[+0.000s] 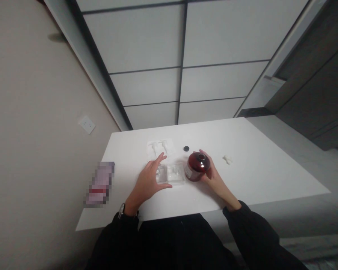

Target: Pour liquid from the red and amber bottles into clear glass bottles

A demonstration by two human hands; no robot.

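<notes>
The left hand [148, 180], thumb and fingers apart, brackets a clear, probably light container [177, 177]; contact is unclear. Just right is an open dark-red bottle [193, 169], likely rigid and slippery, best held around its body, where the right hand [214, 182] clasps its fingers.

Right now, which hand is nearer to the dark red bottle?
Right: the right hand holds the bottle; the left hand is apart from it, at the clear containers.

black sleeves [256, 227] | left: silvery wristband [121, 211] | lap: black clothing [180, 240]
</notes>
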